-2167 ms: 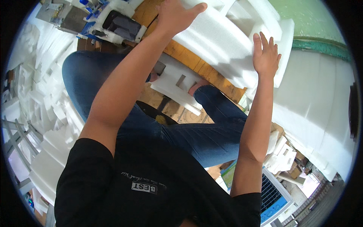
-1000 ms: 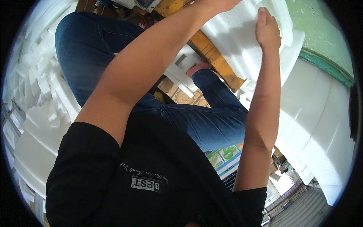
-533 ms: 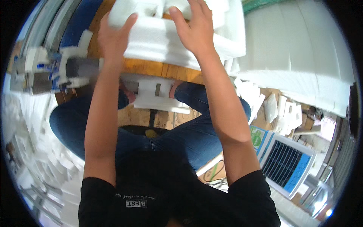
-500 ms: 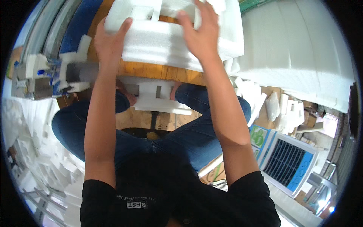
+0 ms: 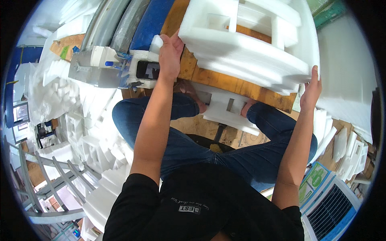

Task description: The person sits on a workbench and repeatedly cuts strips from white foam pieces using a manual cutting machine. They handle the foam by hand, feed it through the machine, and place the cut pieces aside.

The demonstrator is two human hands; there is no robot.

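A white foam frame [image 5: 245,44] with rectangular openings and inner cross-walls lies on a brown wooden bench top [image 5: 225,81] in front of me. It looks like several layers stacked together. My left hand [image 5: 170,56] is at the frame's left end, its fingers against the foam side and its thumb pointing up. My right hand [image 5: 312,89] grips the right front corner, thumb upright along the foam and fingers partly hidden. Both hands brace the frame from its two ends.
Left of the bench, a phone [image 5: 148,70] rests beside a metal fixture [image 5: 94,68] with wrapped rollers. Foam offcuts [image 5: 96,148] pile up at the left. An air cooler [image 5: 330,203] stands at the lower right. A foam piece [image 5: 229,106] sits under the bench between my feet.
My right hand has moved from the inner part of the foam frame to its right end. My left hand stays at the left end. The whole view has swung left.
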